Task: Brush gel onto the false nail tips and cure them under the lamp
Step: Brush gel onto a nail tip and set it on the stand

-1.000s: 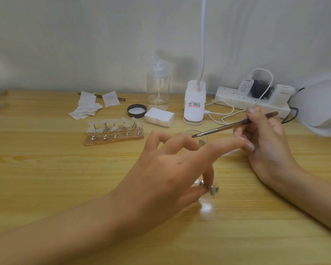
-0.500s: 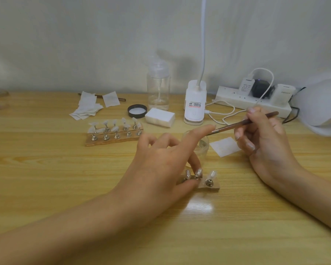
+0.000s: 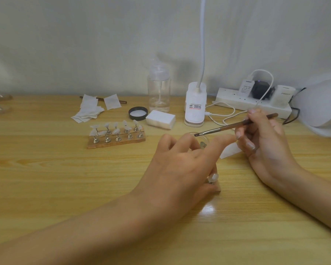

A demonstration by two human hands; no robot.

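False nail tip (image 3: 213,177) sits on a small holder (image 3: 217,188) on the wooden table (image 3: 46,178), mostly hidden under the left hand (image 3: 180,165), whose thumb and a finger pinch the holder while the other fingers spread. The right hand (image 3: 264,142) grips a brush (image 3: 227,127), bristles over a glass dish (image 3: 204,139). Further left stands a wooden rack of nail tips (image 3: 116,134). The white curing lamp (image 3: 321,108) sits at the far right.

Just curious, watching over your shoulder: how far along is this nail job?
Early. Set out: a rack of tips. In hand: the right hand holds the brush above a glass dish; the left hand pinches a small stand bearing a tip. Left: brushing, then curing under the lamp.
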